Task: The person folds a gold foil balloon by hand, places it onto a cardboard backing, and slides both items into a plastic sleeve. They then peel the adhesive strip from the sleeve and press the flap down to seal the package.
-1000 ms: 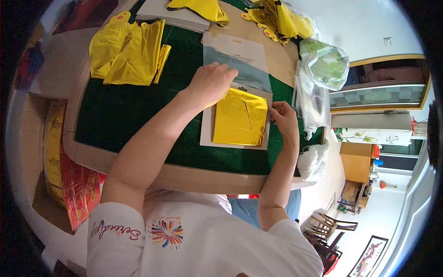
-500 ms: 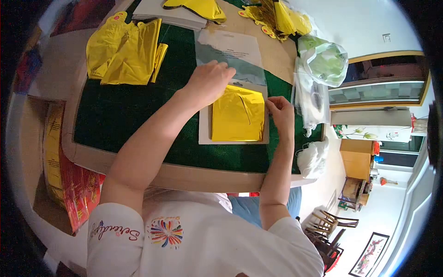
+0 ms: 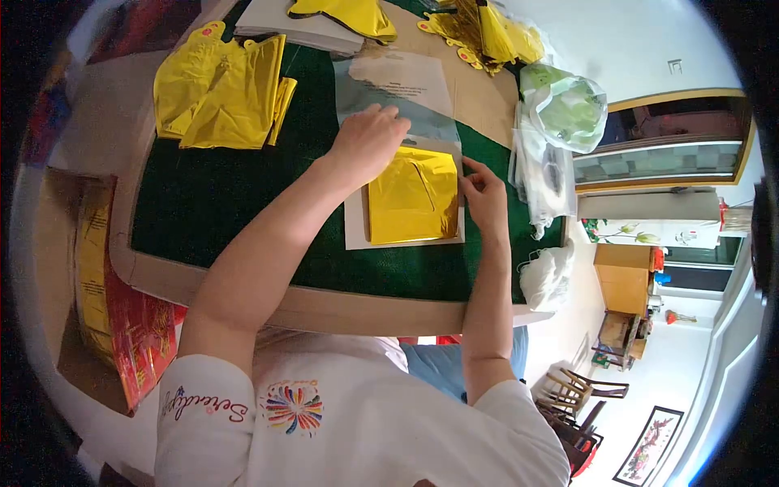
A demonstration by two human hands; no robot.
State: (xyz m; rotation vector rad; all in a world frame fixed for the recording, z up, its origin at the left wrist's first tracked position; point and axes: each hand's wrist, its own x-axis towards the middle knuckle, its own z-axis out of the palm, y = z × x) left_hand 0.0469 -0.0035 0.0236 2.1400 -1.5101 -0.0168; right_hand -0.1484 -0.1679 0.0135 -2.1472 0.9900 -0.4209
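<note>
A folded yellow foil piece [image 3: 412,199] lies flat on a white backing card [image 3: 355,219]. Above them extends a clear plastic sleeve [image 3: 438,124] with a panel of small print. My left hand [image 3: 369,142] is over the upper left corner of the foil, its fingers bent and closed; what lies under the fingertips is hidden. At the right edge of the card, my right hand [image 3: 487,195] has thumb and forefinger closed on the edge, the other fingers curled in.
Yellow foil pieces [image 3: 223,93] lie at the left of the green mat [image 3: 316,252]. A white stack [image 3: 276,24] with yellow foil is at the back. More foil [image 3: 487,36] and plastic bags [image 3: 564,109] are on the right. An open box [image 3: 93,276] stands at lower left.
The card, foil and sleeve have shifted slightly left and away from me. My right hand has moved left with them, its forefinger now further along the edge. The left hand is nearly unmoved.
</note>
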